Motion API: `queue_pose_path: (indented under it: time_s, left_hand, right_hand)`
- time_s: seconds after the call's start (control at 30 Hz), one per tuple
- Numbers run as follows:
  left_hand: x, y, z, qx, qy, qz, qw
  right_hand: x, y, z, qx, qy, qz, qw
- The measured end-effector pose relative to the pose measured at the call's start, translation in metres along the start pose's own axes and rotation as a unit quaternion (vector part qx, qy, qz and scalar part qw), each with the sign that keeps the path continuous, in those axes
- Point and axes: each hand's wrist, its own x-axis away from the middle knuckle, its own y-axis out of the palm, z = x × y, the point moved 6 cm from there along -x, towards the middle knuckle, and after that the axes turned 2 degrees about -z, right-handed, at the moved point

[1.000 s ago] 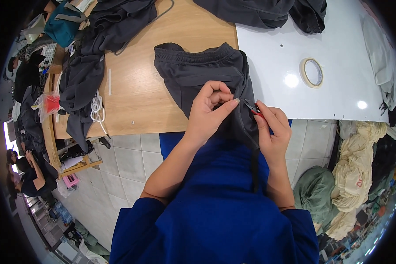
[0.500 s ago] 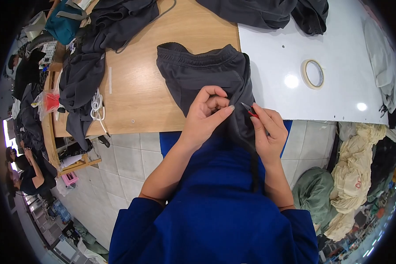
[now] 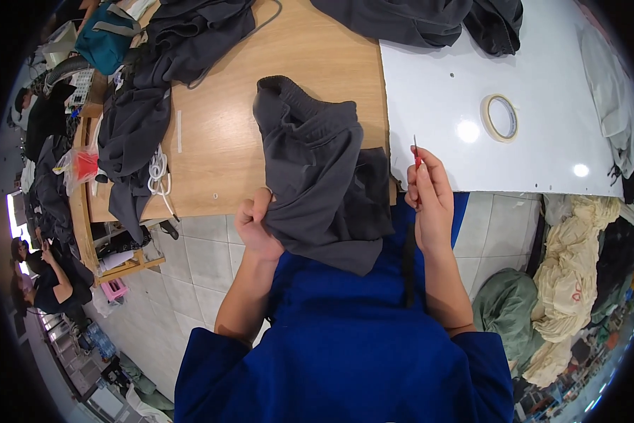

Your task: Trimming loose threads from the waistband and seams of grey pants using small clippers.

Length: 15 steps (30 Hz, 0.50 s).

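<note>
A pair of dark grey pants (image 3: 310, 173) with a gathered elastic waistband lies bunched near the table's front edge, its lower part hanging over that edge towards me. My left hand (image 3: 258, 227) is closed on the left side of the cloth, thumb on top. Off to the right of the pants, my right hand (image 3: 432, 201) holds small red-handled thread snips (image 3: 418, 161), their thin point directed away from me. The snips do not touch the cloth. Most of their handle is hidden by my fingers.
The wooden tabletop (image 3: 218, 151) meets a white board (image 3: 444, 106) on the right, where a roll of tape (image 3: 500, 118) lies. More dark garments (image 3: 137, 120) are heaped at left and at the far edge (image 3: 401, 17). A white cord (image 3: 159, 173) hangs at left; cream cloth (image 3: 567, 261) is piled at right.
My left hand has moved left and nearer me, taking hold of the pants' side. The pants have been turned and bunched. My right hand with the snips has drawn away from the cloth to the right.
</note>
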Motion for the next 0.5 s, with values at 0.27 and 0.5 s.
queue_pose_path:
  time_s: [0.27, 0.5]
  left_hand:
    - [-0.002, 0.009, 0.008, 0.025, 0.048, 0.070, 0.996]
    - [-0.035, 0.017, 0.057, 0.008, 0.097, -0.022, 0.995]
  right_hand:
    - [0.006, 0.008, 0.012, 0.022, 0.024, -0.055, 0.998]
    - [0.009, 0.002, 0.015, 0.038, 0.034, -0.045, 0.998]
